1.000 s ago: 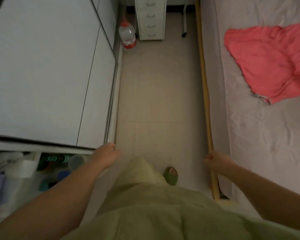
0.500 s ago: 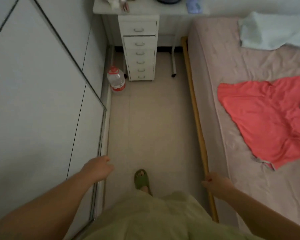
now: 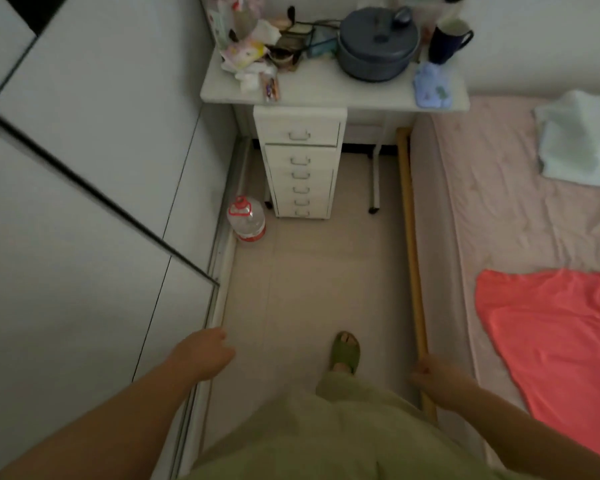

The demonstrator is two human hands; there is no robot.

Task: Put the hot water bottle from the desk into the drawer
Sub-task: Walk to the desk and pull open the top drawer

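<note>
The hot water bottle (image 3: 432,86), pale blue and flat, lies near the right front edge of the white desk (image 3: 326,93) at the far end of the room. Under the desk stands a white drawer unit (image 3: 300,174) with several drawers; its top drawer (image 3: 298,131) juts out slightly. My left hand (image 3: 205,353) hangs low by the wardrobe, fingers curled, holding nothing. My right hand (image 3: 437,375) is loosely closed beside the wooden bed rail, also holding nothing. Both hands are far from the desk.
A grey pot (image 3: 378,43), a dark mug (image 3: 445,41) and clutter (image 3: 257,53) crowd the desk. A water jug (image 3: 246,220) stands on the floor left of the drawers. White wardrobe doors (image 3: 84,202) line the left; a bed (image 3: 516,220) with red cloth (image 3: 551,341) lines the right.
The view has lifted and moved forward along the aisle, bringing the whole desk top and the hot water bottle into sight. Both hands stay low at my sides.
</note>
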